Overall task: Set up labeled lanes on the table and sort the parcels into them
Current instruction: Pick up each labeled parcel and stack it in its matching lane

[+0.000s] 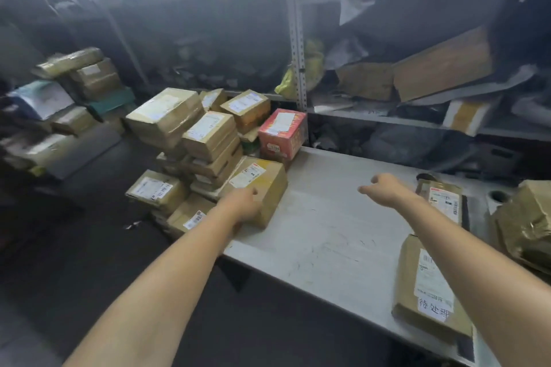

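Observation:
A brown cardboard parcel [262, 182] with a white shipping label lies at the left end of the grey table [328, 229]. My left hand [246, 202] grips its near side, the fingers hidden against the box. My right hand [384, 189] hovers above the middle of the table with loosely curled fingers, holding nothing. A flat parcel [429, 286] with a handwritten white label lies near the table's front right. Another labelled flat parcel [444, 201] lies further back on the right.
A leaning stack of brown parcels [205, 140] and a red box [283, 132] stand left of and behind the table. More parcels [68, 92] pile up on the far left. Crumpled brown parcels [527, 217] sit at the table's right end. Cluttered metal shelves [298, 39] fill the background.

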